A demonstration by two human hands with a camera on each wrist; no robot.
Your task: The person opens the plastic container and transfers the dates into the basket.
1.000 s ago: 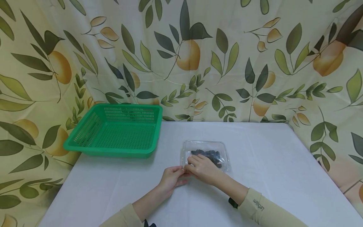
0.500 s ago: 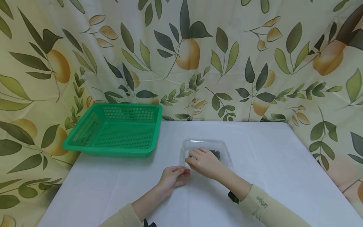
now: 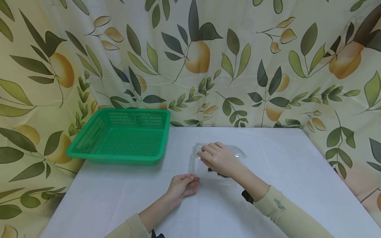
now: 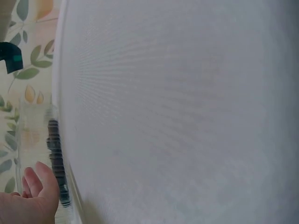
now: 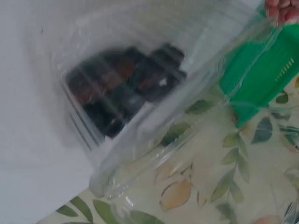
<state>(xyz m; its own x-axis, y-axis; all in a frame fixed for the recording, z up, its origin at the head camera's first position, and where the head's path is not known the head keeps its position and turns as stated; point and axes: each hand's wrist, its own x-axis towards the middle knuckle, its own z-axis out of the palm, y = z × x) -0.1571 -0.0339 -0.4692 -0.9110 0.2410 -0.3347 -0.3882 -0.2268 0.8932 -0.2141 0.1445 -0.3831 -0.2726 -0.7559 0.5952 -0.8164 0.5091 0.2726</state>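
Note:
A clear plastic box [image 3: 194, 165] with dark pieces [image 3: 223, 175] inside sits at mid-table. At its near left corner, my left hand [image 3: 183, 189] pinches the plastic between thumb and fingers. Over the box, the bent fingers of my right hand [image 3: 221, 160] grip the clear lid, which stands partly raised; the hand covers much of the box. From the right wrist, the dark pieces [image 5: 126, 84] show blurred through the ribbed plastic, with fingertips at the top right corner. The left wrist view has my left hand [image 4: 37, 196] beside the dark pieces [image 4: 56, 161].
A green slotted basket [image 3: 134, 158] stands at the back left of the white-covered table [image 3: 285, 165]. Behind the table hangs a curtain [image 3: 238, 99] printed with leaves and fruit.
My right hand has moved away from my left hand, up and to the right in the head view, and the lid has lifted. My left hand has stayed almost still at the corner.

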